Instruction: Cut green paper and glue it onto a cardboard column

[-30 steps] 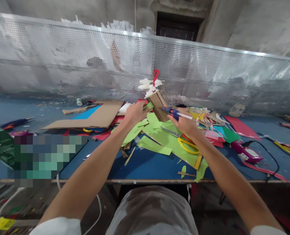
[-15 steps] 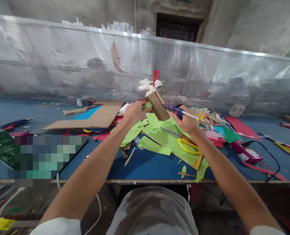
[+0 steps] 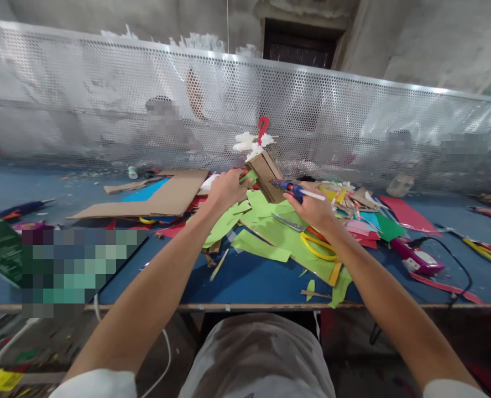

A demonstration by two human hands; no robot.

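Observation:
My left hand (image 3: 225,192) is closed around the lower left side of a small cardboard box-shaped model (image 3: 261,166), which is held tilted above the table. A green piece (image 3: 250,176) shows beside its fingers. White cloud-like shapes (image 3: 245,141) and a red loop (image 3: 263,128) stick out of the model's top. My right hand (image 3: 314,209) grips a blue hot glue gun (image 3: 294,189) with a white glue stick (image 3: 315,193) at its rear. The gun's nozzle is at the cardboard face; whether glue comes out cannot be seen.
Light green paper (image 3: 262,246) and yellow-handled scissors (image 3: 318,246) lie below the hands. Brown cardboard (image 3: 179,193) is at left, a purple power strip (image 3: 417,258) at right. A perforated metal screen (image 3: 312,116) stands behind. A blurred-out panel (image 3: 83,271) sits near the left front edge.
My right hand has moved slightly left, bringing the glue gun's nozzle further across the cardboard face. My left hand and the model have hardly moved.

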